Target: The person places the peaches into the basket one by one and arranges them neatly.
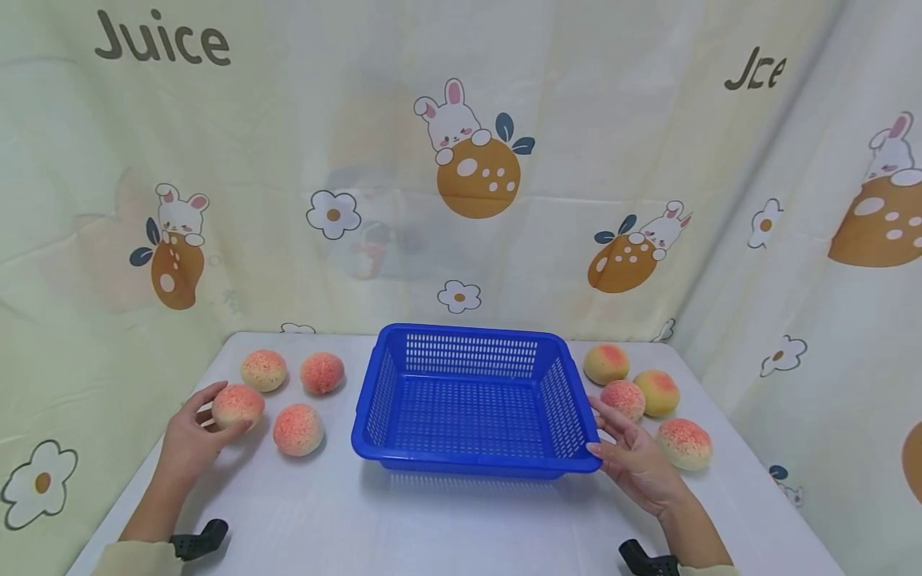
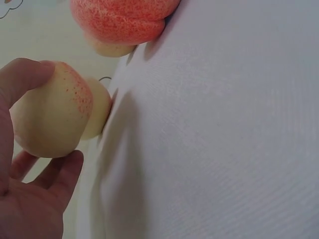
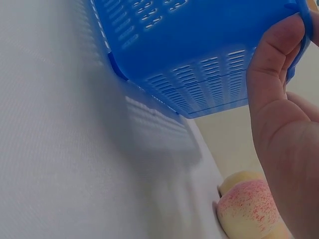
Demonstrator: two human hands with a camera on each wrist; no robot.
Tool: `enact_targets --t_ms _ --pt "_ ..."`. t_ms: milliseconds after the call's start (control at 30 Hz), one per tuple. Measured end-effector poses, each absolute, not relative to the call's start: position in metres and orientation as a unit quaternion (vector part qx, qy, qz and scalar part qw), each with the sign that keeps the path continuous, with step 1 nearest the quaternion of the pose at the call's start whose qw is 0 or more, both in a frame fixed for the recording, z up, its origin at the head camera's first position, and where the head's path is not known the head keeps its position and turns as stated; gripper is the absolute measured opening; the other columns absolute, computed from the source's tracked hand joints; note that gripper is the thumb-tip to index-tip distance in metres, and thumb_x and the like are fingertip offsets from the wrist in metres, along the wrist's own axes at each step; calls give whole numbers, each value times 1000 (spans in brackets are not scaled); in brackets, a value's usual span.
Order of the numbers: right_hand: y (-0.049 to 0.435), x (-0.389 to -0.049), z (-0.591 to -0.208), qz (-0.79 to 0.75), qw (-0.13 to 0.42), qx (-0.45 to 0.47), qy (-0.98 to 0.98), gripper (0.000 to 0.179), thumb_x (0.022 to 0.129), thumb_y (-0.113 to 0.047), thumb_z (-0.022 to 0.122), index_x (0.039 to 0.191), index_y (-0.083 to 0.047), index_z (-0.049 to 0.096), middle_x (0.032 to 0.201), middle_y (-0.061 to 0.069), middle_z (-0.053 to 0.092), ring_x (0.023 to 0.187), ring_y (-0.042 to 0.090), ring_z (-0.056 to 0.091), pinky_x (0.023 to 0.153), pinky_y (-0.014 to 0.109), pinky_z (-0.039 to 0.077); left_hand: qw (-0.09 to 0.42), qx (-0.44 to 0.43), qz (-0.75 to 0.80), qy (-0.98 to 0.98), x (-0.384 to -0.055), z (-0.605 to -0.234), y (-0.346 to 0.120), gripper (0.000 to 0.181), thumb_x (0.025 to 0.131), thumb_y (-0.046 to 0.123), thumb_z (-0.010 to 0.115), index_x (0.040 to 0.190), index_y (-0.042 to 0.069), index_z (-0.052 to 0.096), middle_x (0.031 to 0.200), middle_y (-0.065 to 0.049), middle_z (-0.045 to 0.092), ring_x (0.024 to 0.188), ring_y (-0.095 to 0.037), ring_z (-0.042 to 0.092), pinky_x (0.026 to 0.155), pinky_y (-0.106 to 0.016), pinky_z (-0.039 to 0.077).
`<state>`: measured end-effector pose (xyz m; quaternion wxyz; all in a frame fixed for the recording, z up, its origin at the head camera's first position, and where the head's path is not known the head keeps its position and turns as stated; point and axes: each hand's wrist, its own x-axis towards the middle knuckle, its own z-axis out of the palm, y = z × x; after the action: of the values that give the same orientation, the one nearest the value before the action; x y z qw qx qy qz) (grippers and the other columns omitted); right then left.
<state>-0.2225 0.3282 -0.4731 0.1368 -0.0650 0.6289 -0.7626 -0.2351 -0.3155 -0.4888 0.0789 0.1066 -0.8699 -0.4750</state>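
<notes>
My left hand (image 1: 189, 444) holds a pink-and-cream peach (image 1: 238, 406) between thumb and fingers at the table's left. Up close in the left wrist view, the same peach (image 2: 50, 117) shows its pale side, and a shadow falls on the cloth beside it. A blue plastic basket (image 1: 475, 462) with slotted walls sits mid-table with nothing inside. My right hand (image 1: 641, 466) grips the basket's right rim near the front corner. In the right wrist view, the thumb (image 3: 274, 64) presses against the outside of the rim.
Left of the basket lie three more peaches, one speckled (image 1: 263, 370), one redder (image 1: 322, 373) and one nearer (image 1: 298, 430). On the right are two yellowish peaches (image 1: 607, 364) and two pink-topped ones (image 1: 684, 444). A printed curtain (image 1: 288, 264) hangs behind the white table (image 1: 432, 528).
</notes>
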Motion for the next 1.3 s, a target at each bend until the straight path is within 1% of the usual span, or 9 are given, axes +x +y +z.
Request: enact_targets --t_ms 133,467,667,767,967,1167,1300 --pt "328 -222 -473 -763 136 -65 629 78 100 2 59 165 -15 18 128 0 53 114 13 66 99 30 56 92 105 -478 -867 -235 -487 -313 90 88 33 82 159 9 32 157 -27 38 131 -46 48 71 -5 43" --pt "328 -222 -475 -768 135 -75 622 75 102 2 56 165 -16 19 126 -2 53 114 12 66 99 29 56 105 112 -486 -861 -233 -480 -305 92 86 36 84 159 12 34 157 -23 40 131 -43 50 70 -3 43" --pt "328 -223 -476 -771 134 -80 617 74 102 3 55 165 -16 20 125 -2 53 113 11 66 99 29 56 127 88 -474 -867 -233 -475 -299 89 86 37 84 157 11 38 156 -21 43 132 -41 49 74 -3 41" --pt "328 -223 -476 -774 134 -80 614 75 102 3 55 165 -16 20 124 -2 53 112 11 66 99 29 56 136 78 -472 -867 -232 -472 -295 86 85 34 85 156 11 40 154 -20 45 129 -38 51 76 -3 41" --pt "327 -223 -476 -776 134 -82 610 74 102 3 55 165 -15 19 123 -3 53 112 11 66 98 28 56 141 72 -477 -865 -234 -466 -284 86 85 33 85 155 13 41 154 -19 46 128 -36 52 81 -8 45" --pt "327 -223 -476 -777 134 -87 609 74 102 4 54 165 -14 19 124 -3 54 112 10 66 98 28 56 147 62 -477 -864 -236 -463 -276 86 85 36 85 156 14 41 156 -17 45 129 -34 52 81 -3 41" --pt "327 -223 -476 -775 133 -88 611 74 102 3 55 165 -14 19 124 -3 54 111 10 66 97 28 57 149 53 -478 -864 -237 -459 -270 87 85 39 84 156 15 41 156 -17 45 129 -35 52 81 -3 41"
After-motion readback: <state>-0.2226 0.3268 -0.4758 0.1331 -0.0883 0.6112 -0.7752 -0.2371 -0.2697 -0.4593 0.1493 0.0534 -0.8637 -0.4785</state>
